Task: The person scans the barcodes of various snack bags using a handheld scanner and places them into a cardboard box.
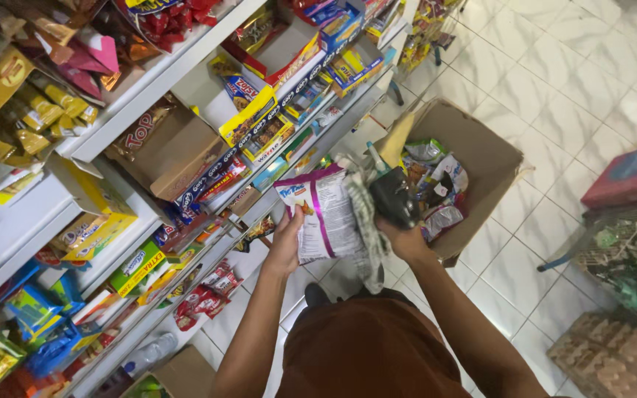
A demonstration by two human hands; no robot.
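Note:
My left hand grips the lower left edge of a white and purple snack bag, held upright in front of the shelves. My right hand is closed around a dark spray bottle and a patterned grey-green cloth that hangs down from it. The cloth lies against the right side of the snack bag. Both hands are raised over the aisle floor, just left of an open cardboard box.
White shelves at left carry many boxes and packets of snacks and sweets. The cardboard box on the tiled floor holds several snack bags. At right stand a red box, a green crate and stacked egg trays.

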